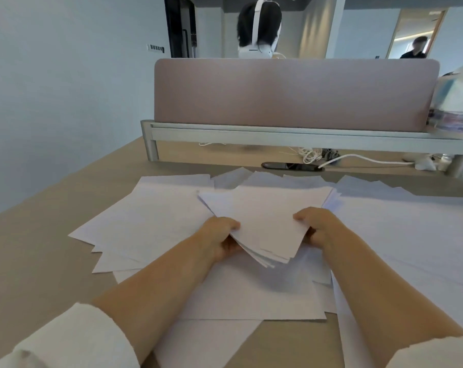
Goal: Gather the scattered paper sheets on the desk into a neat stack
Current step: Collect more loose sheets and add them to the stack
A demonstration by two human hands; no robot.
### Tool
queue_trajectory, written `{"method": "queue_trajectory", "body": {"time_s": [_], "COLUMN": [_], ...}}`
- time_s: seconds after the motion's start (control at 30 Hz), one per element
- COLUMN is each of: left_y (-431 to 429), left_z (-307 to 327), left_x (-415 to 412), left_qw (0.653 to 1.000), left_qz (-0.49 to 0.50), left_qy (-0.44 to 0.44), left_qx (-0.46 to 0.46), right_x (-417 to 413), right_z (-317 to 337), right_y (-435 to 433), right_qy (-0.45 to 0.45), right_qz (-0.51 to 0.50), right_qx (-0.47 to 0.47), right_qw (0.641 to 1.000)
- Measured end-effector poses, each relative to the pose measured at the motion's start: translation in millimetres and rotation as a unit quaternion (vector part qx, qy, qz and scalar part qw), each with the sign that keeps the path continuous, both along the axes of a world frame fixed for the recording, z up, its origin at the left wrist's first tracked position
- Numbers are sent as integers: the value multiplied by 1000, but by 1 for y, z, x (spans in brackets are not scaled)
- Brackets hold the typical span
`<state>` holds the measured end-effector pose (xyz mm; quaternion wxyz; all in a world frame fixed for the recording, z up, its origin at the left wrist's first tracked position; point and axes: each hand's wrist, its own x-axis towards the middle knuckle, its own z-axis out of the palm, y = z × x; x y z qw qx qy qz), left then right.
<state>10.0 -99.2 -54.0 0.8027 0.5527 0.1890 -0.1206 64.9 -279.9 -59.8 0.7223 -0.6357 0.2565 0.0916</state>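
Now, paper sheaf [265, 219], left hand [221, 239] & right hand [316, 227] fingers curled round its edges

1. Two hands: left hand [222, 236], right hand [318, 227].
2. Two white sleeves: left sleeve [73, 338], right sleeve [437, 351].
3. One bundle [267, 221], gripped by both hands. Its sheets are fanned at the near corner and their number cannot be resolved.
4. Many loose sheets [150, 216], overlapping. The exact count cannot be told.
5. One desk [39, 248].
6. One divider [291, 94].
7. One black cable slot [291, 166].
8. One white cable [371, 158] and one tangle of white cord [308, 155].
9. Two people past the divider: near person [259, 25], far person [417, 47].
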Motion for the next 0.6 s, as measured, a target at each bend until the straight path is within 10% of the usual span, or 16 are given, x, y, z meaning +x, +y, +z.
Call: {"method": "queue_trajectory", "body": {"time_s": [0.33, 0.6], "left_y": [8, 47], "left_z": [15, 13], "left_x": [8, 39], "left_qw": [971, 800], "left_qz": [-58, -80], "left_qy": [-95, -109], "left_qx": [210, 585], "right_x": [-3, -12], "right_z": [4, 4], "right_y": [-13, -5], "right_qy": [-62, -91], "right_qz": [-50, -73], "right_qx": [-126, -123], "right_qw": [989, 986]}}
